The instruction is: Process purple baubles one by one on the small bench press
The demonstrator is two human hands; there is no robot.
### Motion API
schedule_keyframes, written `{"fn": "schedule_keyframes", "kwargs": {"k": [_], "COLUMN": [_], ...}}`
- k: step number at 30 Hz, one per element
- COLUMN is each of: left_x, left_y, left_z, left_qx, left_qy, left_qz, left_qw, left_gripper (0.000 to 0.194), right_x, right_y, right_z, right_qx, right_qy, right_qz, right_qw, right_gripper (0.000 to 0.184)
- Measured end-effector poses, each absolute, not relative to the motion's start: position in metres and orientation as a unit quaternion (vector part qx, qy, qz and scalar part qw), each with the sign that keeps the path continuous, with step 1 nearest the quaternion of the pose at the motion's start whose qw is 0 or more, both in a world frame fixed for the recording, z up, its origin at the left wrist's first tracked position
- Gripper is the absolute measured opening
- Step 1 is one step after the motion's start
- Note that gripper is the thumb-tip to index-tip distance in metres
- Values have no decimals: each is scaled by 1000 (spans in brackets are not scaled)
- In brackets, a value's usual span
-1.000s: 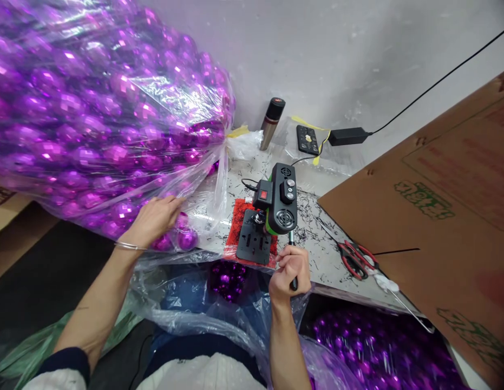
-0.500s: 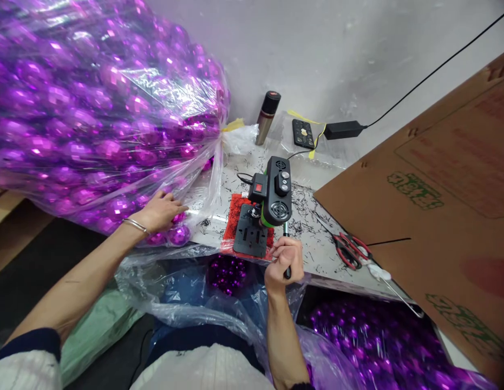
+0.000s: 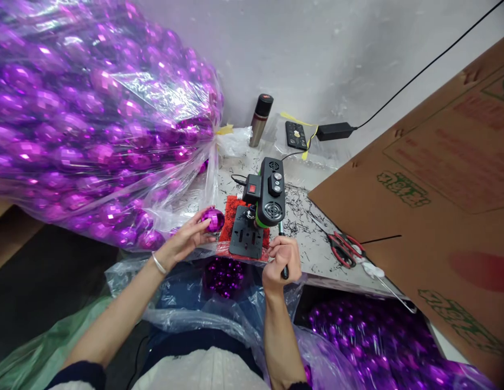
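In my left hand (image 3: 187,238) is a shiny purple faceted ball ornament (image 3: 213,220), pinched between thumb and fingers just left of the machine. My right hand (image 3: 282,262) is wrapped round a black handle (image 3: 285,272) on a metal rod. That rod runs up to the black tabletop machine (image 3: 273,192); whether it is joined to it, I cannot tell. The machine has round vents, knobs and a red switch. Its slotted black base plate (image 3: 246,233) sits on a red mat (image 3: 231,216).
A big clear bag of purple balls (image 3: 93,124) fills the left. A bottle (image 3: 261,120), a phone (image 3: 295,135) and a power adapter (image 3: 336,131) stand or lie behind. Red-handled scissors (image 3: 344,249) lie near a cardboard box (image 3: 418,200). Black scraps litter the tabletop (image 3: 304,249). More purple balls (image 3: 373,336) lie below.
My left hand has come away from the big bag, moving right toward the machine with a purple ball now in its fingers. My right hand stays on the black handle.
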State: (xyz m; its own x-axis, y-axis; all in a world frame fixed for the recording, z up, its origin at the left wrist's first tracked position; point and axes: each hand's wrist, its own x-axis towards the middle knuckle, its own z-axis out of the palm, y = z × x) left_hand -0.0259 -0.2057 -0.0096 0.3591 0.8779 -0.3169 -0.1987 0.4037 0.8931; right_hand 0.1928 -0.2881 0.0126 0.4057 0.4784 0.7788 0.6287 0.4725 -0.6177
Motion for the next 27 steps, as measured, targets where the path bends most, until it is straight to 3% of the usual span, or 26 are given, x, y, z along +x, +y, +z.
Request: {"fn": "schedule_keyframes", "kwargs": {"k": [4, 8, 12, 18, 22, 27], "left_x": [-3, 14, 27, 39, 49, 54], "left_y": [-220, -231, -232, -222, -217, -212], "left_z": [-23, -22, -29, -48, -62, -72], "left_qx": [312, 287, 311, 471, 578, 718], "left_qy": [387, 403, 462, 475, 483, 461], "left_qz": [371, 369, 433, 439, 414, 378], "left_qw": [784, 787, 709, 599, 511, 359], "left_gripper": [57, 73, 83, 68, 70, 59], "right_x": [192, 192, 192, 191, 192, 193], "right_y": [-289, -289, -289, -288, -288, -289], "right_z": [17, 18, 19, 25, 26, 25], "right_qx": [-517, -523, -514, -510, -511, -509], "right_qy": [-538, -538, -540, -540, -544, -558], "right_qz": [-54, -59, -52, -51, -50, -57], "right_qw": [664, 659, 664, 668, 664, 652], "right_gripper": [39, 40, 40, 40, 38, 37]}}
